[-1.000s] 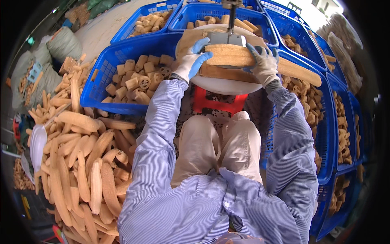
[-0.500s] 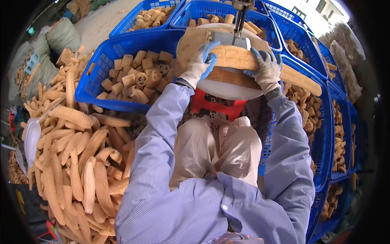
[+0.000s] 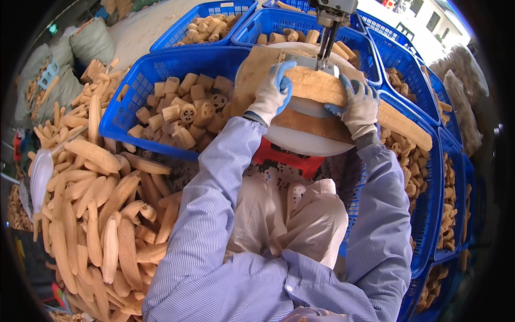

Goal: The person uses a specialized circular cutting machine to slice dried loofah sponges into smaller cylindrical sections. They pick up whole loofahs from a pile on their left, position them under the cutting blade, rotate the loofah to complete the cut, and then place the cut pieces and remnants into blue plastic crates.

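Note:
A long tan dried loofah (image 3: 316,85) lies across the worktop under the metal machine head (image 3: 333,13), its right end reaching out over a blue basket. My left hand (image 3: 272,90), in a white glove with blue fingertips, is closed at the loofah's left end beside the metal plate. My right hand (image 3: 358,107), gloved alike, wraps over the loofah farther right. Thin metal rods (image 3: 325,48) come down from the machine just behind the loofah. A brown curved strip (image 3: 308,127) lies on the near part of the round white top (image 3: 300,144).
At the left, a blue basket (image 3: 153,61) holds short cut loofah pieces (image 3: 188,110). A large heap of whole loofahs (image 3: 102,214) covers the near left. More blue baskets (image 3: 429,236) with pieces stand right and behind. A red stool-like base (image 3: 287,159) shows below the top.
The whole view has shifted, so the worktop and machine sit slightly lower and farther right. Both hands stay on the loofah, which looks a little more tilted down at its right end.

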`<act>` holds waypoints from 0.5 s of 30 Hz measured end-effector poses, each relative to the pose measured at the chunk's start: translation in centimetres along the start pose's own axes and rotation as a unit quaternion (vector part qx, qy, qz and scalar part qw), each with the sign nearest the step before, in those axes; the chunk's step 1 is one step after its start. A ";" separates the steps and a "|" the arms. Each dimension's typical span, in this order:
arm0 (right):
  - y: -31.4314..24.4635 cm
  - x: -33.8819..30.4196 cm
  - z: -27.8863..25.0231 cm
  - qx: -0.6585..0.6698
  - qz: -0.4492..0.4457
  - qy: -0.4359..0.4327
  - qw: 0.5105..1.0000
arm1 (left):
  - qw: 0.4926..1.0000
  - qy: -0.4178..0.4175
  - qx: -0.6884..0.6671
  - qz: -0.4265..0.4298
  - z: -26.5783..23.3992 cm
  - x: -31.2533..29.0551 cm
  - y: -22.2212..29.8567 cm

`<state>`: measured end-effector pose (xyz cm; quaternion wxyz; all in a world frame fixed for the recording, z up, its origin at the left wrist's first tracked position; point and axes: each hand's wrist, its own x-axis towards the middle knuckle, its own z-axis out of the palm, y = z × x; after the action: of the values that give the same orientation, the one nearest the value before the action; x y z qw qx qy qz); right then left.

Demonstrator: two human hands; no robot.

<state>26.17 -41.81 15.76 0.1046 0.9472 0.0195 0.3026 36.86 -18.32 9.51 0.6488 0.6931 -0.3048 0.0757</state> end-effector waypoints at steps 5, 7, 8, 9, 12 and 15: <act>0.1 2.1 -1.2 -0.018 0.052 -0.130 0.990 | 0.994 0.067 0.085 0.007 1.3 1.5 0.3; 0.2 3.5 -1.5 -0.006 0.049 -0.150 0.987 | 0.975 0.100 0.197 0.033 1.0 3.1 -1.4; 0.5 4.5 -1.1 0.001 0.044 -0.161 0.986 | 0.973 0.101 0.205 0.002 0.3 4.1 -2.4; 1.1 5.1 -0.8 0.004 0.045 -0.175 0.984 | 0.969 0.097 0.226 -0.032 0.6 4.8 -2.2; 2.5 6.5 0.0 0.051 0.067 -0.221 0.972 | 0.961 0.107 0.244 -0.076 1.4 6.3 -1.9; 3.5 7.6 0.8 0.093 0.093 -0.258 0.957 | 0.944 0.105 0.289 -0.120 1.5 7.5 -1.9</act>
<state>32.70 -44.64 20.22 -0.0115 0.9962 -0.0681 0.0528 43.43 -22.26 11.44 0.4532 0.8704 -0.1149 0.1541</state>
